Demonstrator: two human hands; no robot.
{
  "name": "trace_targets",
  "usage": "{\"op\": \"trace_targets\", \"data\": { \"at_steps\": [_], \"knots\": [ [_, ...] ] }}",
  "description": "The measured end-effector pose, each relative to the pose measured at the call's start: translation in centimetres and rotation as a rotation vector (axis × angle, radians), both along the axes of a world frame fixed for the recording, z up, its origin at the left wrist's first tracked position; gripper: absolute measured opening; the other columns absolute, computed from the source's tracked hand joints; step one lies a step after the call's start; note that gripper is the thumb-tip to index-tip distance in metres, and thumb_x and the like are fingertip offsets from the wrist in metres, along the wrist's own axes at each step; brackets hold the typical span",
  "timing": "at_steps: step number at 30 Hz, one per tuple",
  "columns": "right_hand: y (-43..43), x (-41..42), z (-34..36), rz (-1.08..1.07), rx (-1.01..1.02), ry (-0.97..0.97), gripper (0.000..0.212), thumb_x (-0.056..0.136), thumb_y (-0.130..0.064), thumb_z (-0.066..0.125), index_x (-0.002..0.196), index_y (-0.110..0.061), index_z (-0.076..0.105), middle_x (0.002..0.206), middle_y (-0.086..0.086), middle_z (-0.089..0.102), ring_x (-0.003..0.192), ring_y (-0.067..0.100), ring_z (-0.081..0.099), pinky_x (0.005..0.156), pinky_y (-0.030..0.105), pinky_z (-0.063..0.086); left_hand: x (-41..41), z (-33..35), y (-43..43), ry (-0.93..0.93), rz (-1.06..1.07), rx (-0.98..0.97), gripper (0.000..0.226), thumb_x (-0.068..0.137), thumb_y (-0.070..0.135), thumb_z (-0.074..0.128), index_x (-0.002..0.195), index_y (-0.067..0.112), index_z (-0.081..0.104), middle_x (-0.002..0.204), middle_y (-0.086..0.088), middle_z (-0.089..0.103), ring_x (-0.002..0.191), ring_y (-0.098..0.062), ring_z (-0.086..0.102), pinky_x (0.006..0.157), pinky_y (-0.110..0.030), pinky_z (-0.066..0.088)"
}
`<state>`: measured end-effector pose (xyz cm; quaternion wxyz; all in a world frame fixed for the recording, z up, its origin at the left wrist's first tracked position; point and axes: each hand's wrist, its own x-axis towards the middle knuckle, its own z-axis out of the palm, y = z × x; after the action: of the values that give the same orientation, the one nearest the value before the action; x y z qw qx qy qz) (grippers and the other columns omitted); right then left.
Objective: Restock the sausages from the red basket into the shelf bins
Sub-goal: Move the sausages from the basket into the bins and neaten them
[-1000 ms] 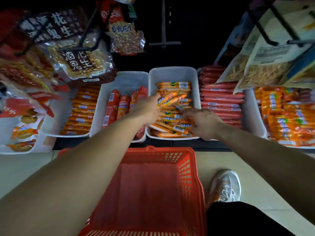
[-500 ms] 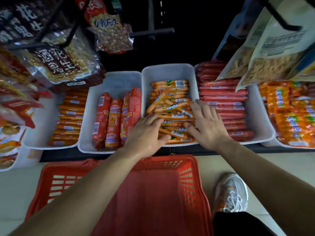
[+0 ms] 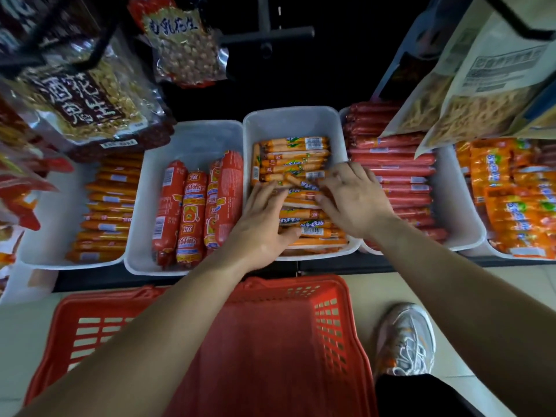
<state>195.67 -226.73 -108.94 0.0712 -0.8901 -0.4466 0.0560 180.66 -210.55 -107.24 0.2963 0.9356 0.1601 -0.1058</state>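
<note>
Atop slim glossy sausages [image 3: 293,158], left hand [image 3: 261,224], right hand [image 3: 355,200], seemingly flat.

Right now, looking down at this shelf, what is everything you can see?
white bins: at least five, white, side by side on shelf
thin sausages: many, orange, centre bin
fat sausages: about four, red, bin left of centre
long sausages: many, red, bin right of centre
red basket: one, red, below bins, in front
snack bags: several, clear or beige, hanging above
shoe: one, silver, floor right of basket
left hand: one, resting on thin sausages
right hand: one, resting on thin sausages
</note>
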Motion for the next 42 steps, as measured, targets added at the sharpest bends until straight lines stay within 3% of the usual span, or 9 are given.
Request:
{"op": "trace_targets", "data": {
  "at_steps": [4, 7, 10, 14, 20, 29, 33, 37, 42],
  "knots": [
    [-1.6, -0.7, -0.4, -0.066, 0.151, -0.012, 0.042, 0.090, -0.025, 0.042, 0.121, -0.021, 0.071, 0.130, 0.005, 0.061, 0.125, 0.034, 0.050, 0.100, 0.055, 0.044, 0.5, -0.7, -1.2, 0.219, -0.123, 0.178, 0.106, 0.086, 0.071, 0.053, 0.157, 0.026, -0.011, 0.163, 0.001, -0.026, 0.148, -0.025, -0.028, 0.123, -0.044, -0.007],
    [-2.2, -1.2, -0.4, -0.163, 0.222, 0.053, 0.049, 0.093, -0.030, 0.040, 0.137, -0.019, 0.057, 0.140, 0.003, 0.055, 0.124, 0.032, 0.048, 0.100, 0.054, 0.045, 2.2, -1.5, -1.3, 0.208, -0.184, 0.273, 0.101, 0.086, 0.076, 0.044, 0.156, 0.033, -0.016, 0.161, 0.002, -0.031, 0.147, -0.028, -0.029, 0.121, -0.046, -0.012],
    [-3.0, -2.1, -1.4, -0.155, 0.211, 0.135, 0.059, 0.096, -0.042, 0.035, 0.150, -0.020, 0.039, 0.156, 0.001, 0.036, 0.134, 0.031, 0.039, 0.107, 0.050, 0.040, 3.9, -2.2, 0.0, 0.096, -0.155, 0.308, 0.084, 0.092, 0.073, 0.034, 0.156, 0.039, -0.008, 0.166, 0.006, -0.013, 0.152, -0.024, -0.011, 0.122, -0.047, -0.005],
    [-2.9, -2.0, -1.6, -0.170, 0.216, 0.142, 0.059, 0.096, -0.041, 0.035, 0.151, -0.020, 0.039, 0.158, 0.001, 0.034, 0.132, 0.033, 0.041, 0.105, 0.050, 0.042, 5.7, -1.8, 0.6, 0.029, -0.085, 0.280, 0.082, 0.093, 0.068, 0.040, 0.158, 0.033, 0.002, 0.167, 0.005, 0.004, 0.153, -0.022, 0.002, 0.123, -0.048, 0.004],
    [-2.8, -2.3, -1.4, -0.172, 0.228, 0.136, 0.057, 0.095, -0.039, 0.036, 0.148, -0.019, 0.042, 0.157, 0.001, 0.036, 0.129, 0.033, 0.045, 0.099, 0.048, 0.047, 4.6, -2.9, -0.3, 0.143, -0.343, 0.439, 0.118, 0.072, 0.093, 0.034, 0.154, 0.030, -0.022, 0.161, 0.006, -0.031, 0.150, -0.024, -0.021, 0.122, -0.051, -0.006],
    [-2.7, -2.2, -1.2, -0.178, 0.231, 0.144, 0.057, 0.093, -0.039, 0.033, 0.146, -0.020, 0.043, 0.155, -0.002, 0.036, 0.122, 0.030, 0.049, 0.094, 0.045, 0.049, 11.2, -1.2, 3.5, -0.013, -0.261, 0.504, 0.104, 0.080, 0.081, 0.046, 0.158, 0.028, 0.003, 0.167, 0.000, 0.010, 0.153, -0.025, 0.009, 0.123, -0.047, 0.009],
    [-2.6, -2.3, -1.0, -0.170, 0.223, 0.145, 0.055, 0.094, -0.039, 0.033, 0.145, -0.020, 0.043, 0.155, -0.001, 0.035, 0.120, 0.031, 0.051, 0.091, 0.045, 0.052, 7.3, -3.1, 1.4, 0.112, -0.045, 0.525, 0.093, 0.095, 0.070, 0.025, 0.157, 0.006, -0.001, 0.165, -0.017, 0.001, 0.153, -0.033, 0.001, 0.123, -0.044, 0.002],
    [-2.6, -2.5, -1.0, -0.174, 0.231, 0.151, 0.054, 0.095, -0.038, 0.033, 0.144, -0.020, 0.044, 0.156, -0.001, 0.034, 0.122, 0.032, 0.052, 0.091, 0.044, 0.052, 8.6, -4.5, 1.1, 0.157, -0.054, 0.380, 0.072, 0.101, 0.060, 0.013, 0.157, 0.022, -0.012, 0.165, 0.002, -0.018, 0.151, -0.028, -0.016, 0.122, -0.050, -0.005],
    [-2.4, -2.4, -0.9, -0.173, 0.240, 0.153, 0.054, 0.094, -0.036, 0.035, 0.144, -0.018, 0.046, 0.157, -0.001, 0.033, 0.124, 0.033, 0.051, 0.090, 0.045, 0.053, 10.9, -4.3, 3.0, 0.014, -0.177, 0.358, 0.061, 0.104, 0.051, 0.024, 0.158, 0.034, 0.000, 0.166, 0.010, -0.007, 0.153, -0.021, -0.011, 0.123, -0.050, -0.002]
  ]
}}
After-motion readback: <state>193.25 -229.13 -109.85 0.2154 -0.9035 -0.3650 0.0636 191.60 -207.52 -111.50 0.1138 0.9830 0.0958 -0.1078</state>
